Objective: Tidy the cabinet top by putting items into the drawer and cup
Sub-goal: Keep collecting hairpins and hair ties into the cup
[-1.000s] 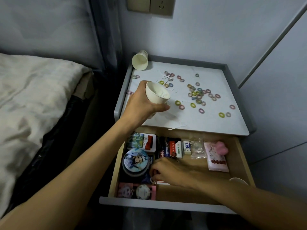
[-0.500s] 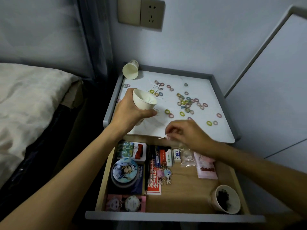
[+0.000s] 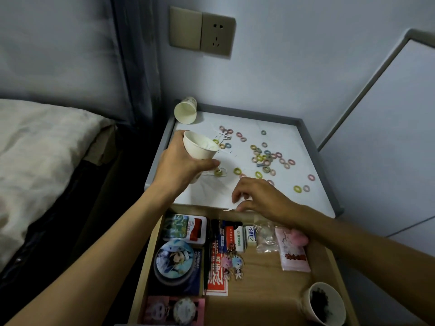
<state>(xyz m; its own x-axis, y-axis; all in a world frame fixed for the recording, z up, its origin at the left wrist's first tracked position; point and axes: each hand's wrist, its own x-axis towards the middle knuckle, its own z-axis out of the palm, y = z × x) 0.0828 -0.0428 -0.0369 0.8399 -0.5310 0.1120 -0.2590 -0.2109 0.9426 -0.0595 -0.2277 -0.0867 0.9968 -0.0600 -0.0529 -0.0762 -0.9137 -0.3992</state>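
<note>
My left hand (image 3: 181, 165) grips a white paper cup (image 3: 200, 147), tilted, above the left side of the white cabinet top (image 3: 284, 125). Several small coloured rings (image 3: 260, 158) lie scattered over that top. At the top's front edge my right hand (image 3: 259, 198) has its fingers curled and pinches a thin white piece (image 3: 228, 209). Below, the wooden drawer (image 3: 270, 290) stands open, with a cartoon keychain (image 3: 233, 264) lying among boxes and packets. A second paper cup (image 3: 326, 302) with dark contents stands in the drawer's front right corner.
Another paper cup (image 3: 186, 111) lies on its side at the top's back left corner. A raised grey rim (image 3: 328, 180) runs around the top. A bed (image 3: 35, 161) is close on the left, and the wall with a socket (image 3: 217, 34) is behind.
My right hand has risen out of the drawer to the cabinet top's front edge, leaving the keychain in the drawer. My left hand has kept hold of the cup.
</note>
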